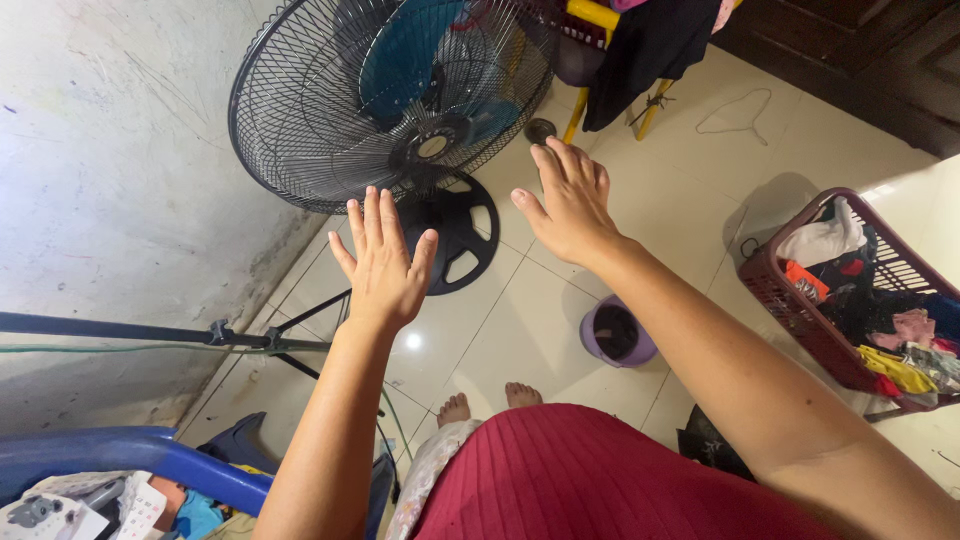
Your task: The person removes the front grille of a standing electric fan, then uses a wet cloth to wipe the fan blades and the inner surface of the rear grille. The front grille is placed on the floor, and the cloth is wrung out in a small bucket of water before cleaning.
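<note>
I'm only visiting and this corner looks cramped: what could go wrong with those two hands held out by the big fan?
The left hand and right hand are both open and empty, close to the fan; fingers might reach its wire grille. The purple bucket beside the bare feet and the tripod legs could trip a step.

Both my bare arms stretch forward. My left hand (pixel 383 265) is flat, palm down, fingers (pixel 372 215) straight and together, holding nothing. My right hand (pixel 570 205) reaches farther, fingers loosely spread, also empty.
</note>
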